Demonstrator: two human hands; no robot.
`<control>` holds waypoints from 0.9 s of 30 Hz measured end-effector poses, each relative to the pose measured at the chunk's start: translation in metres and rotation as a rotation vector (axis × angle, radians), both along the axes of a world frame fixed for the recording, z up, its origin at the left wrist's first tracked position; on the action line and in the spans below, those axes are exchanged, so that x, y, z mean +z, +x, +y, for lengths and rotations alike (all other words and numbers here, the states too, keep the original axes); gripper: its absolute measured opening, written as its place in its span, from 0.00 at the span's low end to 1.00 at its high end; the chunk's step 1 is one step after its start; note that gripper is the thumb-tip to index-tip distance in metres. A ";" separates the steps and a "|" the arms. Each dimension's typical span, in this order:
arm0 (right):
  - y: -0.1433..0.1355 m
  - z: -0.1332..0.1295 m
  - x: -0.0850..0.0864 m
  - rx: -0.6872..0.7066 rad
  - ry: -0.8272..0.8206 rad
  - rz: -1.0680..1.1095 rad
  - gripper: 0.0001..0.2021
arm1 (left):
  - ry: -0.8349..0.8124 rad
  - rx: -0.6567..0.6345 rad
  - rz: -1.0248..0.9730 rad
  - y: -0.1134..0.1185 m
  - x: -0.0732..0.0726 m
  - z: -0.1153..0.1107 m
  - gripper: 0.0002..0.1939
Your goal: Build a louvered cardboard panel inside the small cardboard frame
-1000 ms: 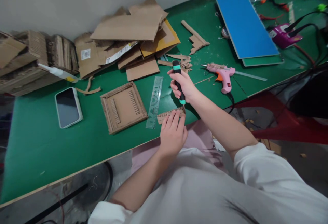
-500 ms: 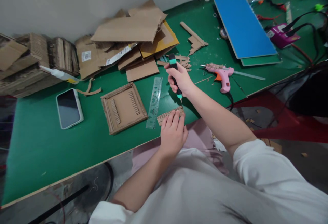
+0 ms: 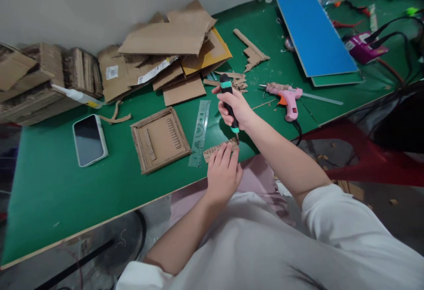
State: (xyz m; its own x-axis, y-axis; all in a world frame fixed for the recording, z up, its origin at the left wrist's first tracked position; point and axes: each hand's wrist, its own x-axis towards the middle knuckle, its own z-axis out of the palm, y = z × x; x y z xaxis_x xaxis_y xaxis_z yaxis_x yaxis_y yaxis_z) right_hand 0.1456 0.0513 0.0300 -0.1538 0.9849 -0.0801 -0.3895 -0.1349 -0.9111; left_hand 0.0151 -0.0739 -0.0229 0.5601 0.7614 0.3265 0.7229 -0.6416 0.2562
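Observation:
My right hand (image 3: 236, 108) is closed around the black and teal handle of a screwdriver (image 3: 227, 87). Its thin metal tip points down and meets the right end of a small cardboard strip (image 3: 210, 152) with ridges along it. Flat across that strip lies my left hand (image 3: 225, 166), fingers stretched out and pressing it to the table; they hide part of it. Just left of the strip is a clear plastic ruler (image 3: 199, 133). Beyond the ruler sits a square cardboard tray (image 3: 162, 142) with a raised rim and two ridged strips inside.
A phone (image 3: 88, 140) lies at the left, a glue bottle (image 3: 77, 96) behind it. Cardboard sheets (image 3: 162, 38) are heaped along the wall. To my right are a pink glue gun (image 3: 287, 96) with its cord, a blue board (image 3: 316, 36) and a purple device (image 3: 366, 47) with cables.
My right hand and the screwdriver have shifted slightly right and down, the tip now at the strip's right end. My left hand and the cardboard strip have stayed in place.

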 end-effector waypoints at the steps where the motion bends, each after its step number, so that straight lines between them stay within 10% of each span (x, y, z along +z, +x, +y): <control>1: -0.001 0.000 -0.002 0.001 -0.001 -0.003 0.09 | -0.004 0.000 0.001 0.000 0.000 0.000 0.21; 27: 0.006 0.009 0.007 -0.072 0.044 -0.039 0.10 | -0.014 0.002 -0.008 0.000 -0.003 -0.001 0.23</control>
State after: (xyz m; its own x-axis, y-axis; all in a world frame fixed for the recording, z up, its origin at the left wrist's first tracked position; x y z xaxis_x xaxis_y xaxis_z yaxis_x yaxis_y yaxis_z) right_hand 0.1519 0.0599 0.0368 -0.0800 0.9960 -0.0408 -0.3612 -0.0671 -0.9301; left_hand 0.0147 -0.0749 -0.0262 0.5562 0.7667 0.3207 0.7217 -0.6370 0.2709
